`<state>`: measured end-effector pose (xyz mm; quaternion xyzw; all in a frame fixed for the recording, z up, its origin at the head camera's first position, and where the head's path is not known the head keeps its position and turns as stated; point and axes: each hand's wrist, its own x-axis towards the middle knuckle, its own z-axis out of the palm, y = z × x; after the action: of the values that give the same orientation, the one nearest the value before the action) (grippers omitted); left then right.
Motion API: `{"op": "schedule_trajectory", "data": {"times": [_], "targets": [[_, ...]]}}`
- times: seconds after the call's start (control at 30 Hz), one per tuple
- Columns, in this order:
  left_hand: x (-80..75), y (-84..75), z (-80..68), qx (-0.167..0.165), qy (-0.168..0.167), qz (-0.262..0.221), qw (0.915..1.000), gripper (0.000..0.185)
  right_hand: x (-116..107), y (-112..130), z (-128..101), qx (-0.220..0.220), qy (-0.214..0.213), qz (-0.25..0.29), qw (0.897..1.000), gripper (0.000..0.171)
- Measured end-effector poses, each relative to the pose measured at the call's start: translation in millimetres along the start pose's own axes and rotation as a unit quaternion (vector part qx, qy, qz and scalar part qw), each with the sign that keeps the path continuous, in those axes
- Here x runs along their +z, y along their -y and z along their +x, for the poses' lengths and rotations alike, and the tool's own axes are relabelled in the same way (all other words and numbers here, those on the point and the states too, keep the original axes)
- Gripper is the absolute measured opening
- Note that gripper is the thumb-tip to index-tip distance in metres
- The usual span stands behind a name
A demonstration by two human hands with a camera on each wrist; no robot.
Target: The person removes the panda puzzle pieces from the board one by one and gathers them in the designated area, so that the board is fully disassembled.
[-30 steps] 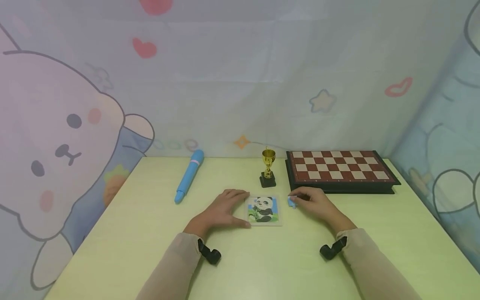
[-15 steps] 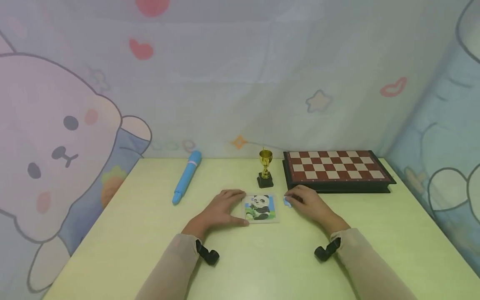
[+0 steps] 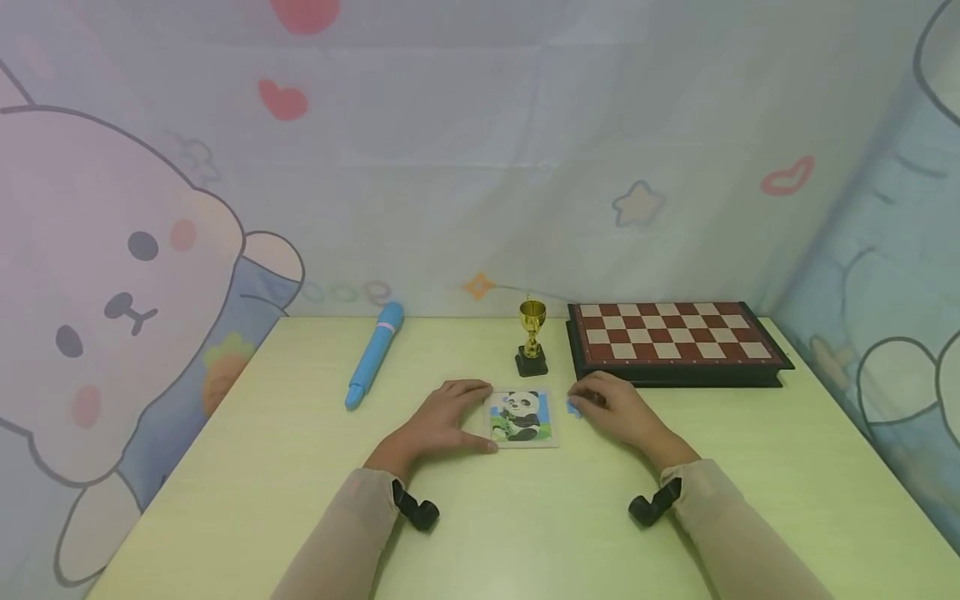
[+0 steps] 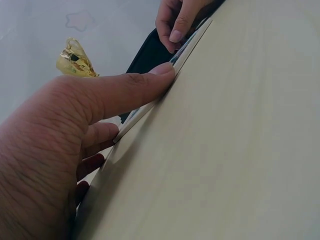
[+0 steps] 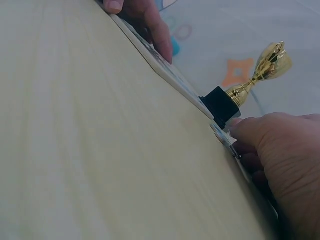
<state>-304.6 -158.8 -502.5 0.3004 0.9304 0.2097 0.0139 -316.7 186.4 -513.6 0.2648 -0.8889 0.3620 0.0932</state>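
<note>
A small square panda jigsaw puzzle (image 3: 522, 417) in a pale frame lies flat on the table. My left hand (image 3: 438, 425) holds it at the left side, thumb at the near corner and fingertips at the far one. The left wrist view shows the thumb (image 4: 132, 92) lying along the frame's edge. Just right of the frame, my right hand (image 3: 615, 410) pinches a small blue puzzle piece (image 3: 573, 409), partly hidden under the fingers. From the right wrist, the piece (image 5: 222, 136) appears low over the tabletop, near the frame's corner.
Behind the puzzle stands a gold trophy cup (image 3: 532, 333) on a black base. A folding chessboard box (image 3: 678, 343) lies at the back right, close beyond my right hand. To the left is a blue toy microphone (image 3: 375, 354). A printed cloth hangs behind the table.
The blue piece has turned a little in the right hand's fingers and shows less now. The left hand stays at the frame. The whole head view has shifted slightly.
</note>
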Motion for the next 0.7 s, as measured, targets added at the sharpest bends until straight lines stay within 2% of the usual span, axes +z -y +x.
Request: {"op": "schedule_trajectory", "data": {"times": [0.17,0.33,0.57,0.7], "targets": [[1.8,-0.3,-0.4,0.001,-0.005,-0.005,1.0000,0.099,-0.5,0.8,0.4,-0.007,-0.001,0.010,1.000,0.014],[3.2,0.4,-1.0,0.003,-0.005,-0.004,1.0000,0.099,5.1,9.9,4.6,-0.051,-0.016,0.025,0.998,0.017],[-1.7,-0.3,-0.9,0.005,-0.008,-0.003,1.0000,0.099,30.8,33.8,26.6,-0.111,-0.013,0.036,0.993,0.020],[-2.0,-0.8,-1.2,0.002,-0.003,-0.008,1.0000,0.100,48.1,41.4,40.1,-0.138,0.005,0.017,0.990,0.020]]}}
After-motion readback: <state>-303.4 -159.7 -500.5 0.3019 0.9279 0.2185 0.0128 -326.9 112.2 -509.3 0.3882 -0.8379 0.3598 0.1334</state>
